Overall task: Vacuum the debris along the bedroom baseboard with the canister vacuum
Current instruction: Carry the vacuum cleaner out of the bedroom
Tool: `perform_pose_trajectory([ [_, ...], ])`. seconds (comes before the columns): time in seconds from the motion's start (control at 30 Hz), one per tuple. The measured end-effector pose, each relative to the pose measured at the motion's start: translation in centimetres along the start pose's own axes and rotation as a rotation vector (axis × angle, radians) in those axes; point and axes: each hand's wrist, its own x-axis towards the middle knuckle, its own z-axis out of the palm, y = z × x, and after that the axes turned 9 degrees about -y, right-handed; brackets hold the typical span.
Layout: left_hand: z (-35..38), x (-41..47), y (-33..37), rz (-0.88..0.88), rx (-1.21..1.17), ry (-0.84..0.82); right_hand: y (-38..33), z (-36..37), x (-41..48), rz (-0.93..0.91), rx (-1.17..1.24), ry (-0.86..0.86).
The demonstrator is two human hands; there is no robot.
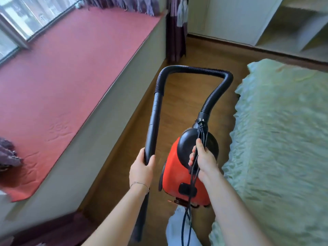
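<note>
Canister vacuum (184, 174): red and black hard plastic, carried above the wooden floor (186, 96) between window seat (71, 68) and bed (275, 130) — likely bulky and fairly heavy.
Right hand (202, 160): curled over the canister's top, with the cord (192, 176) bunched in its grip.
Wand (154, 125): stiff black tube, a sound place to hold.
Left hand (142, 169): wrapped round the tube's middle.
Hose (195, 70): ribbed and flexible — may swing.

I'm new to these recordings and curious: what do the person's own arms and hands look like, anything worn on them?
The left forearm and right forearm are bare, no sleeves in view, no gloves. A thin chain bracelet circles the wrist below the left hand. The right hand and wrist wear nothing that shows.
</note>
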Motion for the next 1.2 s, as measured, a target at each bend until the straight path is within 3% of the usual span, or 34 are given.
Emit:
perform_pose_trajectory([
  [0.4, 2.9, 9.4, 15.4, 0.179, 0.058, -0.044, -14.8, -2.0, 5.8, -0.091, 0.002, 0.063],
  [0.87, 5.5, 31.2, 30.3, 0.232, 0.096, -0.236, -30.5, 2.1, 21.8, -0.057, 0.111, 0.241],
  [1.2, 7.7, 41.6, 41.7, 0.319, 0.139, -0.299, -41.6, 3.1, 31.4, -0.071, 0.184, 0.307],
])
